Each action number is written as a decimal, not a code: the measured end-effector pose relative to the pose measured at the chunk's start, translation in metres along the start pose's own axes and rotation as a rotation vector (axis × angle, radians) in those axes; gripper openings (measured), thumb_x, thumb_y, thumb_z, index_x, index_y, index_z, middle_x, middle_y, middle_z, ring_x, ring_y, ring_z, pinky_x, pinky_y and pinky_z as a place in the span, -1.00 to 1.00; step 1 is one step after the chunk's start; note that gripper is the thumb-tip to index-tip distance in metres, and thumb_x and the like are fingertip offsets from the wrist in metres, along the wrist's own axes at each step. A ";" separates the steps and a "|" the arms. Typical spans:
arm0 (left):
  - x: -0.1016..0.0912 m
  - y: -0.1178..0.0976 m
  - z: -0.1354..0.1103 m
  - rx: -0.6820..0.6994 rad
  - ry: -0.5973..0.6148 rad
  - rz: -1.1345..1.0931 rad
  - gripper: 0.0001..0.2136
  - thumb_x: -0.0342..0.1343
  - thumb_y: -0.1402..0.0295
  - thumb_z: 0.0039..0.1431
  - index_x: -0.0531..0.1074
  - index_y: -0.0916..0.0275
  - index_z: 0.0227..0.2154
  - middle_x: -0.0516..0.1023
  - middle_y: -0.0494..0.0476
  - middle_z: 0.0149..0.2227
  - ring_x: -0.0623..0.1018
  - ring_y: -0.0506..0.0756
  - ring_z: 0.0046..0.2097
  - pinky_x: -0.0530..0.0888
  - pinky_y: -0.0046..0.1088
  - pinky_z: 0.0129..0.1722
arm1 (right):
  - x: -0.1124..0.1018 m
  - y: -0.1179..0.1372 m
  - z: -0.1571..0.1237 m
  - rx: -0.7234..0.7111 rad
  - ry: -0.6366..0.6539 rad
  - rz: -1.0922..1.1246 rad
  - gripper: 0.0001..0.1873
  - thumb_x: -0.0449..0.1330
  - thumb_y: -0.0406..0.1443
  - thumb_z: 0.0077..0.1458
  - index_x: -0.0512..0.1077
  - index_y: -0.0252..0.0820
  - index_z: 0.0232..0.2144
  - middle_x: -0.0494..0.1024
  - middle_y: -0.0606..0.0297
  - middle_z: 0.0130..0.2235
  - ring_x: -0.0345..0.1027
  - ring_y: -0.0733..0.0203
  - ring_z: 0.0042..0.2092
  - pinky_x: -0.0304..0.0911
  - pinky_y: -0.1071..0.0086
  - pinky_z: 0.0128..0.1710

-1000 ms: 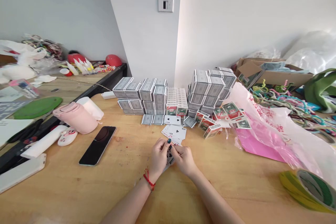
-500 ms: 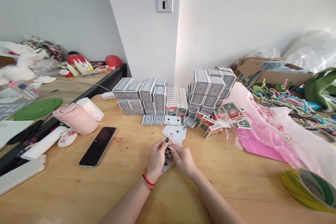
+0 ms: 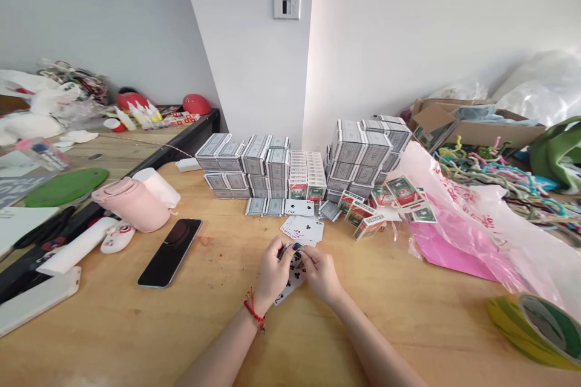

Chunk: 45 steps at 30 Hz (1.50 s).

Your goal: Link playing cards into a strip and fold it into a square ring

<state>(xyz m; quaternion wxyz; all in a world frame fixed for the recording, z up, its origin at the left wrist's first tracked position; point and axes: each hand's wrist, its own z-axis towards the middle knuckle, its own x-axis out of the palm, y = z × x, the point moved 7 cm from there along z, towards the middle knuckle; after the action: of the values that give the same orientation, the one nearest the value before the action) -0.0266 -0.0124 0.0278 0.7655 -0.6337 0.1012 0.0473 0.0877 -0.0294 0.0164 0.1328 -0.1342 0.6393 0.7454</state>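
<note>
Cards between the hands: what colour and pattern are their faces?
The cards show white faces with black marks, some club-shaped; best seen in the head view.

A dark-screened phone (image 3: 170,254) is laid flat on the wooden table (image 3: 136,338); a pink container (image 3: 140,202) is placed near it, tipped on its side, with a white roll (image 3: 160,186) set just behind; a white computer mouse (image 3: 117,237) is seen close by; a green oval mat (image 3: 67,187) is spread on the neighbouring desk (image 3: 131,151); at the far right, a roll of yellow-green tape (image 3: 515,328) is laid down; multicoloured cords (image 3: 494,176) are heaped before an open cardboard box (image 3: 512,133); a switch plate (image 3: 287,6) is mounted on the pillar (image 3: 254,72).
</note>
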 end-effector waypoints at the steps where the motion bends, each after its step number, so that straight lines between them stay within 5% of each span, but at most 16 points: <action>1: 0.000 0.000 0.000 0.003 -0.005 0.015 -0.76 -0.04 0.21 0.09 0.25 0.26 -0.55 0.29 -0.01 -0.55 0.31 -0.02 -0.47 0.28 -0.53 -0.45 | 0.000 0.000 0.000 -0.006 0.002 -0.004 -0.72 -0.06 -0.24 0.10 0.39 -0.20 -0.48 0.44 0.29 -0.54 0.29 0.26 -0.51 0.17 0.46 -0.50; 12: -0.009 -0.002 0.000 -0.017 -0.131 0.032 -0.81 -0.04 0.24 0.11 0.26 0.25 -0.51 0.32 0.01 -0.50 0.34 -0.01 -0.42 0.31 -0.53 -0.39 | 0.002 -0.009 0.002 0.082 -0.027 0.185 -0.80 0.09 -0.16 0.00 0.31 -0.19 -0.40 0.45 0.31 -0.54 0.32 0.26 -0.53 0.22 0.45 -0.55; 17: -0.006 0.001 0.001 -0.021 -0.096 -0.073 -0.80 0.03 0.27 0.06 0.35 0.25 -0.27 0.46 0.14 -0.29 0.46 0.06 -0.24 0.40 -0.43 -0.25 | -0.003 -0.015 0.004 0.126 -0.082 0.248 -0.74 0.09 -0.12 0.00 0.34 -0.20 -0.39 0.49 0.23 -0.46 0.35 0.21 -0.46 0.26 0.40 -0.50; 22: -0.007 -0.002 -0.001 0.060 -0.124 0.073 -0.68 0.03 0.33 0.06 0.30 0.19 -0.08 0.48 0.15 -0.25 0.49 0.07 -0.23 0.45 -0.39 -0.25 | -0.009 -0.015 0.005 0.112 -0.094 0.174 -0.72 0.02 -0.14 0.05 0.36 -0.22 -0.31 0.49 0.22 -0.40 0.32 0.22 -0.44 0.22 0.41 -0.47; 29: -0.007 -0.004 -0.004 0.140 -0.120 0.240 -0.68 -0.06 0.30 0.14 0.30 0.16 -0.03 0.50 0.19 -0.18 0.52 0.09 -0.21 0.47 -0.38 -0.23 | -0.012 -0.007 0.006 0.033 -0.066 -0.010 -0.78 -0.04 -0.19 0.09 0.31 -0.19 -0.42 0.37 0.33 -0.51 0.20 0.30 -0.50 0.12 0.47 -0.49; 37: -0.004 -0.004 -0.003 0.139 -0.044 0.181 -0.65 -0.10 0.32 0.15 0.29 0.17 0.00 0.41 0.20 -0.02 0.48 0.11 -0.10 0.44 -0.37 -0.13 | -0.016 -0.007 0.007 0.020 -0.090 -0.033 -0.77 -0.07 -0.21 0.07 0.17 -0.16 -0.56 0.18 0.45 -0.62 0.03 0.37 -0.57 0.00 0.53 -0.58; 45: -0.007 -0.008 -0.001 0.159 -0.044 0.229 -0.66 -0.13 0.35 0.15 0.27 0.15 0.00 0.43 0.19 -0.08 0.49 0.07 -0.22 0.47 -0.41 -0.26 | -0.009 -0.006 0.005 0.084 -0.023 0.072 -0.78 -0.06 -0.19 0.06 0.22 -0.16 -0.53 0.27 0.44 -0.64 0.15 0.36 -0.60 0.08 0.52 -0.62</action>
<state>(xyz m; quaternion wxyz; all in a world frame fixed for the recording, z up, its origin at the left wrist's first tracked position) -0.0320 -0.0142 0.0371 0.8049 -0.5541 0.1596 0.1401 0.0984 -0.0243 0.0152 0.1189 -0.0969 0.6728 0.7237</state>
